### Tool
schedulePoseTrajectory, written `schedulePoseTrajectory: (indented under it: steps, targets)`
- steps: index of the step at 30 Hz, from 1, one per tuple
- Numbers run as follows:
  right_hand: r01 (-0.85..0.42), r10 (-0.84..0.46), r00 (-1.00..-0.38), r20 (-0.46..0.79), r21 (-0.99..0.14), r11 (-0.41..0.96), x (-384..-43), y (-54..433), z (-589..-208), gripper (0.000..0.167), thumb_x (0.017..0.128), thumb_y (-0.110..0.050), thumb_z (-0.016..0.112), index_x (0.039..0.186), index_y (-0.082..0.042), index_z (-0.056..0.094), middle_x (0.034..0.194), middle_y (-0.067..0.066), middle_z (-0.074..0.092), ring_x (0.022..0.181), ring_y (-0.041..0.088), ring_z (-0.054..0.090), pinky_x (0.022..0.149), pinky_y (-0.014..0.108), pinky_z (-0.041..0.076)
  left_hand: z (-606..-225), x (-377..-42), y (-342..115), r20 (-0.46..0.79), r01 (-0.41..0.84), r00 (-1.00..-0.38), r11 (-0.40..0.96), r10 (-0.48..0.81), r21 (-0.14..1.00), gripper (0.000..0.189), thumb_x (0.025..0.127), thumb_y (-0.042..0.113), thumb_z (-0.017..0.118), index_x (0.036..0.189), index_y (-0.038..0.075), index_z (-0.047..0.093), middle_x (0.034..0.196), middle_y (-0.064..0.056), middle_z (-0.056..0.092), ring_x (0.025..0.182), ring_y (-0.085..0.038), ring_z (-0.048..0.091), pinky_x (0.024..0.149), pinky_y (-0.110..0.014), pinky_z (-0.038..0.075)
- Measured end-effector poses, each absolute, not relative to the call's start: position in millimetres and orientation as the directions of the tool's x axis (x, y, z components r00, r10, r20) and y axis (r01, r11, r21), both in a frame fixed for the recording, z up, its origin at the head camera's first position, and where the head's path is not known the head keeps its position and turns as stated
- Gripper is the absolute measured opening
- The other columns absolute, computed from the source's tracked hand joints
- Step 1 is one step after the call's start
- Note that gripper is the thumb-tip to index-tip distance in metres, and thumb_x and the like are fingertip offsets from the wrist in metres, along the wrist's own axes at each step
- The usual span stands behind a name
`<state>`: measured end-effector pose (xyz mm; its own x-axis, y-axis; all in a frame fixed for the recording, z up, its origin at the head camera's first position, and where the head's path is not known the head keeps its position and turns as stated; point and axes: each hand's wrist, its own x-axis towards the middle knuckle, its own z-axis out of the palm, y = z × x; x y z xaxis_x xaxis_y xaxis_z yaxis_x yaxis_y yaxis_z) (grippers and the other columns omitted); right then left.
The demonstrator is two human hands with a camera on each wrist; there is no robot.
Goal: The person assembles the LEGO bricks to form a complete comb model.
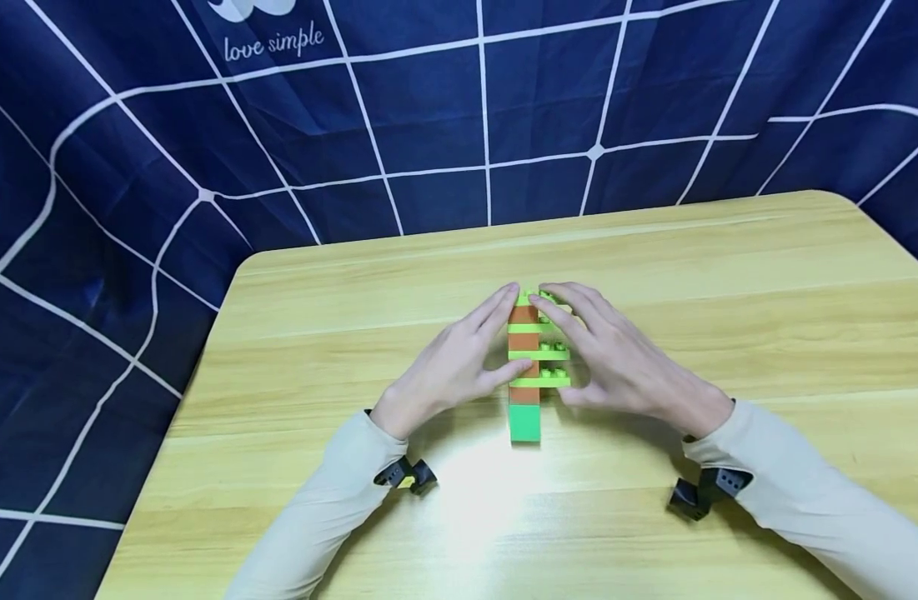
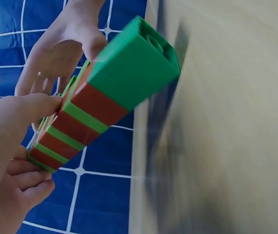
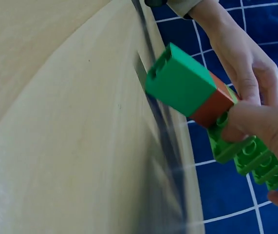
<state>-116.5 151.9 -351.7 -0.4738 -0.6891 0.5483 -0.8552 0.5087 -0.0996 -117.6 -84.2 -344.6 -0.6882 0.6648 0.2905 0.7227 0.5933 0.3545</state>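
Observation:
Both hands hold a tower of toy building bricks (image 1: 524, 423). It has a tall green brick (image 2: 134, 68) at one end, then orange bricks (image 3: 213, 107) alternating with thin lime-green plates (image 1: 554, 382) that stick out toward the right like steps. My left hand (image 1: 451, 362) pinches the left side, thumb on the face toward me and fingers near the far end. My right hand (image 1: 624, 362) grips the right side, its thumb by the lowest plates and its fingertips at the far end. The hollow underside of the green brick shows in both wrist views.
The tower is above a light wooden table (image 1: 293, 333). A dark blue cloth with white lines (image 1: 428, 108) hangs behind and to the left of the table. Small black devices (image 1: 421, 477) sit at both wrists, below the pale sleeves (image 1: 323, 500).

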Motion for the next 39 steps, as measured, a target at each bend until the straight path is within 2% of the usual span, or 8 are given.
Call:
schedulePoseTrajectory:
  steps: [6,15,25,39]
  targets:
    - [-0.835,-0.704,-0.545,0.456,-0.215,0.507,-119,156,-360,0.102,0.055,-0.024,0.080,0.144,0.005,0.037,0.143,0.024,0.040,0.128,0.038,0.040,0.097,0.059,0.047,-355,-119,-83,0.193,0.678,-0.724,0.630,0.663,0.379,0.083,0.095,0.047,0.054,0.152,-0.001,0.018,0.158,-0.017,0.022,0.141,-0.026,0.030,0.116,-0.030,0.028]
    - [-0.756,-0.726,-0.639,0.255,-0.386,0.529,-124,158,-368,0.104,0.058,-0.025,0.080,0.146,0.005,0.033,0.146,0.021,0.037,0.131,0.034,0.037,0.105,0.055,0.041,-366,-121,-83,0.094,0.649,-0.733,0.650,0.674,0.396,0.082,0.096,0.049,0.051,0.149,-0.006,0.022,0.153,-0.024,0.027,0.141,-0.029,0.031,0.116,-0.032,0.029]
    - [-0.712,-0.724,-0.668,0.172,-0.432,0.553,-127,157,-375,0.104,0.059,-0.027,0.079,0.146,0.007,0.033,0.147,0.024,0.035,0.133,0.037,0.037,0.109,0.055,0.037,-372,-125,-81,0.027,0.631,-0.739,0.676,0.674,0.381,0.081,0.096,0.050,0.049,0.148,-0.007,0.025,0.151,-0.024,0.031,0.136,-0.028,0.038,0.113,-0.031,0.034]
    - [-0.674,-0.713,-0.690,0.127,-0.473,0.568,-132,155,-383,0.104,0.062,-0.027,0.079,0.147,0.005,0.031,0.148,0.024,0.032,0.134,0.038,0.035,0.109,0.057,0.036,-377,-131,-82,-0.012,0.614,-0.737,0.677,0.676,0.406,0.080,0.097,0.049,0.048,0.148,-0.007,0.025,0.152,-0.024,0.030,0.139,-0.027,0.033,0.115,-0.030,0.029]
